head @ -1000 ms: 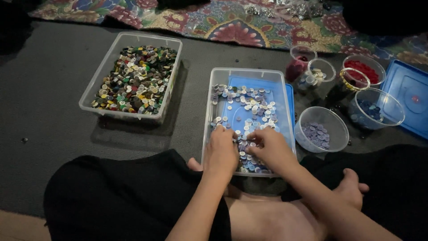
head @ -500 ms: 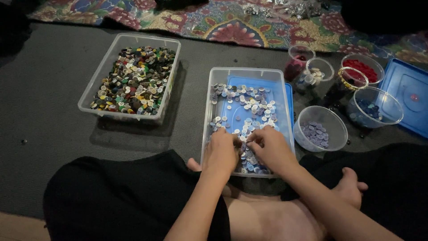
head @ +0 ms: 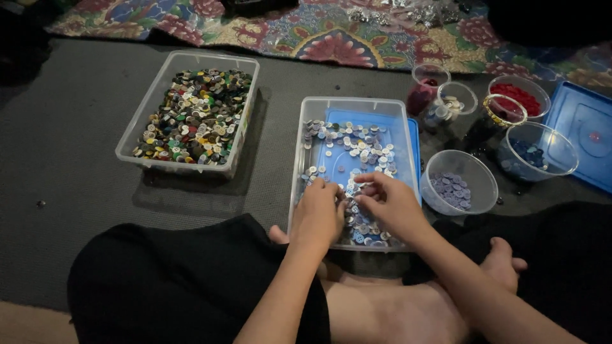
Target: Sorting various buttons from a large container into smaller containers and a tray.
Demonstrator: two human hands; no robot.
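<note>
Dark grey mat (head: 76,191) — two clear tubs (head: 189,114), round bowls (head: 459,185), blue lid (head: 583,134), patterned rug (head: 331,32).

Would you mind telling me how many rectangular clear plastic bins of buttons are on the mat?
2: the bin of mixed-colour buttons at left, and the bin of pale buttons in the middle, where both hands work.

Changes vs. earlier frames, head view:

- Left hand (head: 319,213): slid a little toward the near-left part of the clear bin of pale buttons (head: 306,165); fingers curled down onto the button heap, fingertips buried in it.
- Right hand (head: 390,204): fingers drawn in toward the left hand, thumb and forefinger pinched over the buttons (head: 357,150); gap between hands narrower.
- Buttons under the hands: pile slightly reshuffled; exact pieces too small to tell.
- Framing: view shifted slightly, no other move.
</note>
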